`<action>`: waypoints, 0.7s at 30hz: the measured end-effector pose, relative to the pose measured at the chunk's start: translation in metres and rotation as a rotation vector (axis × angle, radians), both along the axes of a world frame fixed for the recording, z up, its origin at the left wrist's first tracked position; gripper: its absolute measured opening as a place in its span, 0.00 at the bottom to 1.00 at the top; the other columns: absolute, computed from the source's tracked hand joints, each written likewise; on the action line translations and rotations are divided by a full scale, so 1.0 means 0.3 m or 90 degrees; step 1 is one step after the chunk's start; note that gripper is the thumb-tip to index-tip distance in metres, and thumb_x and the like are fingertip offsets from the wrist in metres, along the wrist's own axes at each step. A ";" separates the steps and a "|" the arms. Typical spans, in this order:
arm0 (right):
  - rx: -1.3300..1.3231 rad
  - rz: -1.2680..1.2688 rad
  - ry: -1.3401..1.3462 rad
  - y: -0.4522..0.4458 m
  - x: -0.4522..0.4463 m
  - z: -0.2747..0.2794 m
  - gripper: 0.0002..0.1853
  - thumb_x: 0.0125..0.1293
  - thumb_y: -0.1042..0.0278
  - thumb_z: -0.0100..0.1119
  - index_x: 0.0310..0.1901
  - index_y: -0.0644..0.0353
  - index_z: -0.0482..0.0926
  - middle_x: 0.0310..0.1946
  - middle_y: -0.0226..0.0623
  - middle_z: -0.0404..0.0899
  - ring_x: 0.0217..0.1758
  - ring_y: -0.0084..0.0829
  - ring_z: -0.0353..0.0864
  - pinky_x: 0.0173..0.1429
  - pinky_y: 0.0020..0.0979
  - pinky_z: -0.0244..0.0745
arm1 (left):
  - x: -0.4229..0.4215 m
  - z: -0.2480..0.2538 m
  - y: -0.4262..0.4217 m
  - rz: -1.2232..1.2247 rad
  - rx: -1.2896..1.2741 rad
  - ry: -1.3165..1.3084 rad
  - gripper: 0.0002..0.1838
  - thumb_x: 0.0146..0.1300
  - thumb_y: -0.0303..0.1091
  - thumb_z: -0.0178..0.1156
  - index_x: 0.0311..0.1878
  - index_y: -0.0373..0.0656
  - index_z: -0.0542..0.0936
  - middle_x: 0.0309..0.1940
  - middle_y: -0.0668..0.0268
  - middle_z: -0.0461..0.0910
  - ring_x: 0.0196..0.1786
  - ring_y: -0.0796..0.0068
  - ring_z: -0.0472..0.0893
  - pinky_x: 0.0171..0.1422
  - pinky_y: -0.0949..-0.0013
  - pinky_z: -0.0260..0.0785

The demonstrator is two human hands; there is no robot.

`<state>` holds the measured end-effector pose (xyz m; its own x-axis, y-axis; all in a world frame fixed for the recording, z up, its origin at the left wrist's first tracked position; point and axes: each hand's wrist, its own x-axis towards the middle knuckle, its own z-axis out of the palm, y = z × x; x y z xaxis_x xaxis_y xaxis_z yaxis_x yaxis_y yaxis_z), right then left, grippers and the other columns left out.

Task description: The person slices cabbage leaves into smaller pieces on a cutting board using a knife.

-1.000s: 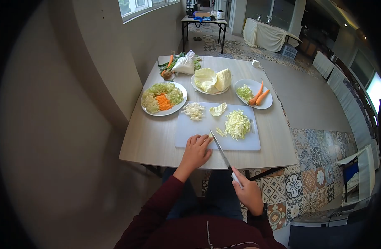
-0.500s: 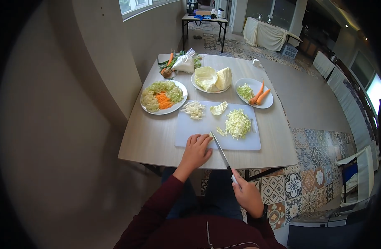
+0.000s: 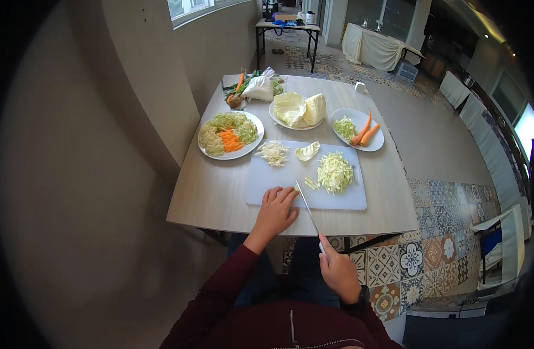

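Note:
My left hand (image 3: 274, 208) rests on the front of the white cutting board (image 3: 270, 189), fingers bent together over a small pale piece at their tips, mostly hidden. A knife (image 3: 308, 209) is gripped by its handle in my right hand (image 3: 340, 270), its blade pointing up and left, tip beside my left fingertips. Shredded cabbage (image 3: 335, 173) lies in a heap at the board's right. Whitish shreds (image 3: 272, 153) sit at its upper left, with a cabbage leaf (image 3: 307, 151) between the two piles. A few cut strips (image 3: 311, 184) lie near the blade.
Behind the board stand a plate of shredded vegetables (image 3: 203, 146), a plate with cabbage pieces (image 3: 291, 110) and a plate (image 3: 379, 145) holding carrots and shreds. Farther back are a plastic bag (image 3: 258, 88), more vegetables and a small white object (image 3: 360, 87). A wall (image 3: 144, 93) is at left.
My right hand and the knife handle have shifted slightly left, and the blade stands a little more upright. My left hand has stayed nearly in place.

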<state>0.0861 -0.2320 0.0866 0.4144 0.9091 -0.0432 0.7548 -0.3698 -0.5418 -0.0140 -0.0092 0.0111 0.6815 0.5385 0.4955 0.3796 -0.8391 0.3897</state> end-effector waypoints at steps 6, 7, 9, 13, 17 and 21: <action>-0.013 0.000 0.020 -0.055 0.025 0.033 0.29 0.72 0.62 0.55 0.75 0.44 0.70 0.24 0.55 0.82 0.29 0.58 0.83 0.37 0.56 0.76 | 0.002 0.002 -0.002 -0.002 0.009 -0.005 0.25 0.62 0.37 0.65 0.62 0.45 0.78 0.63 0.63 0.77 0.65 0.56 0.72 0.74 0.51 0.59; -0.005 -0.003 0.027 -0.055 0.029 0.042 0.29 0.72 0.62 0.55 0.75 0.44 0.70 0.24 0.55 0.82 0.29 0.58 0.83 0.37 0.56 0.76 | 0.001 0.004 -0.002 -0.001 0.011 -0.008 0.25 0.62 0.37 0.65 0.62 0.45 0.78 0.63 0.63 0.77 0.65 0.56 0.72 0.74 0.51 0.59; 0.016 -0.003 0.038 -0.050 0.038 0.043 0.28 0.72 0.62 0.55 0.74 0.44 0.70 0.25 0.55 0.82 0.30 0.59 0.83 0.38 0.56 0.76 | 0.000 0.000 0.002 -0.004 -0.005 -0.014 0.25 0.62 0.37 0.65 0.63 0.46 0.78 0.63 0.63 0.77 0.66 0.54 0.72 0.74 0.52 0.59; 0.028 -0.021 0.044 -0.030 0.041 0.029 0.28 0.73 0.61 0.55 0.74 0.44 0.70 0.26 0.56 0.82 0.32 0.60 0.83 0.39 0.56 0.76 | -0.001 -0.006 0.001 -0.003 -0.001 -0.011 0.25 0.61 0.36 0.66 0.63 0.46 0.78 0.63 0.64 0.77 0.66 0.54 0.71 0.74 0.53 0.60; 0.040 -0.041 0.046 -0.020 0.040 0.027 0.28 0.73 0.62 0.55 0.74 0.46 0.71 0.26 0.56 0.82 0.32 0.60 0.83 0.39 0.56 0.76 | 0.002 -0.005 0.000 0.003 0.018 -0.028 0.24 0.61 0.37 0.66 0.61 0.44 0.78 0.61 0.62 0.77 0.65 0.55 0.72 0.73 0.52 0.60; 0.062 -0.040 0.045 -0.031 0.050 0.021 0.28 0.73 0.62 0.56 0.74 0.48 0.71 0.27 0.57 0.82 0.33 0.60 0.83 0.40 0.55 0.76 | -0.001 0.003 -0.001 0.012 -0.016 -0.022 0.22 0.61 0.37 0.66 0.59 0.43 0.78 0.59 0.61 0.78 0.65 0.55 0.72 0.73 0.51 0.60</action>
